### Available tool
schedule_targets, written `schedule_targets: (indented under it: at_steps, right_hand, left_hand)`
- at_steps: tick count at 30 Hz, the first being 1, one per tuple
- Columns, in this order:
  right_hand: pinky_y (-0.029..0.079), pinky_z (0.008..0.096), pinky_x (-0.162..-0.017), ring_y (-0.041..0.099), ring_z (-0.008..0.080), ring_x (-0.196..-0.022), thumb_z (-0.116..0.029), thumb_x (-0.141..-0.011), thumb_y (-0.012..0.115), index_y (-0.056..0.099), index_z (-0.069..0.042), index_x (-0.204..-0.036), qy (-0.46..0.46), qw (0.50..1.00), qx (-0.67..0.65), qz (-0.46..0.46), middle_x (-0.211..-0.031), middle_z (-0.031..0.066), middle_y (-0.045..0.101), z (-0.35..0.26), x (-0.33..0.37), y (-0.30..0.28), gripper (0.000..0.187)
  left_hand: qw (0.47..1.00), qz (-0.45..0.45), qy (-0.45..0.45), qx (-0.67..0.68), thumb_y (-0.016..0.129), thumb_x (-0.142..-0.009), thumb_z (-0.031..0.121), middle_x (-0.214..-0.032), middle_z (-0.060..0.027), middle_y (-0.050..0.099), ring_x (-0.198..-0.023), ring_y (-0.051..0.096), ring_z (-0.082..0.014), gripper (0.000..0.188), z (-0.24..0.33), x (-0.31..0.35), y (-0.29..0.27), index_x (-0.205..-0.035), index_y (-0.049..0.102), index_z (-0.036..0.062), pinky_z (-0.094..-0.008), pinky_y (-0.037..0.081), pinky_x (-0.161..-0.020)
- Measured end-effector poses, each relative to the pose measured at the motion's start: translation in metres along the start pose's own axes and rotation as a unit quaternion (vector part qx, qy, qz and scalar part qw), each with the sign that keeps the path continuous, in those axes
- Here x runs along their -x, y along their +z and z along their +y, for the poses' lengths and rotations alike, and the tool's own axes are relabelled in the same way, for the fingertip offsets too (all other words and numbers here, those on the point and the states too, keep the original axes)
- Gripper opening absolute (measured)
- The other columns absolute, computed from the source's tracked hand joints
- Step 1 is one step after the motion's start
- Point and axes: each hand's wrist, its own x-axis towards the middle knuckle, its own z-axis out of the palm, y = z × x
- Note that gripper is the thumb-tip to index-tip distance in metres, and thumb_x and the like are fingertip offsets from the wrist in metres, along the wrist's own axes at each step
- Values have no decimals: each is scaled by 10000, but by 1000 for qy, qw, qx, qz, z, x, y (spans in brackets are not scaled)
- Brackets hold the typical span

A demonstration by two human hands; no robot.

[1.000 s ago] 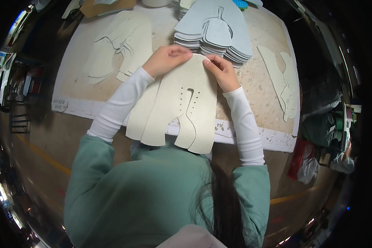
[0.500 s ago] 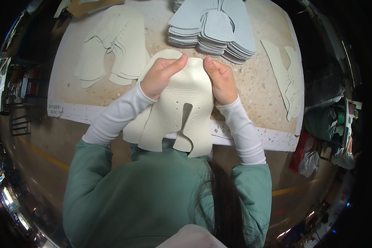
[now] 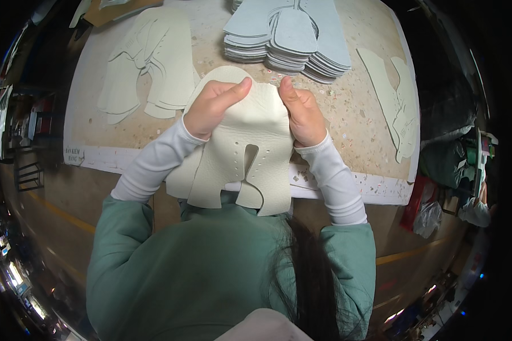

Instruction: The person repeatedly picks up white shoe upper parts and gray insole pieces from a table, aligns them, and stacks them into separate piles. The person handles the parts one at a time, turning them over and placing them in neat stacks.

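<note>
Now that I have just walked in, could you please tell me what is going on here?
A person grips a perforated cream piece near its top with the left hand and right hand, and it curves there. Another cream piece shows beneath it. On the table, a grey-blue stack lies beyond the hands, with more cream pieces at left and right.

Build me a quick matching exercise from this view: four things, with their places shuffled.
Things
1. Perforated cream cut piece
2. Blue-grey stack of cut pieces
3. Narrow cream cut pieces
4. Translucent plastic bags

Places
A. Off the worktable, beyond its right edge
B. Far part of the worktable, near the middle
C. Between the left hand and right hand
D. Right part of the worktable

Pairs: 1-C, 2-B, 3-D, 4-A
</note>
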Motion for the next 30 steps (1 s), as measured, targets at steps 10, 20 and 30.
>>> schedule_targets:
  at_steps: [10,20,30]
  right_hand:
    - [452,222,-611,564,72,-681,-411,-919,517,675,8,-850,29,999,-10,31,-782,38,655,-4,-1,4,454]
    - [348,275,-479,409,87,-504,-288,-812,676,658,12,-773,-94,841,529,-63,-536,23,502,-28,-42,2,304]
    - [470,257,-562,565,80,-596,-259,-794,686,692,-1,-804,14,936,331,-120,-687,41,658,-4,-74,6,258]
  left_hand:
    - [997,-17,32,-75,486,-949,308,-849,-48,649,-761,573,-77,369,6,-5,-6,-938,653,-21,-210,448,-711]
    - [911,69,213,-347,518,-921,236,-662,9,478,-673,429,-76,261,-1,-24,-10,-761,484,32,-221,382,-664]
    - [883,176,290,-324,554,-914,232,-664,43,416,-678,373,-52,283,-7,-32,-26,-715,463,54,-195,331,-641]
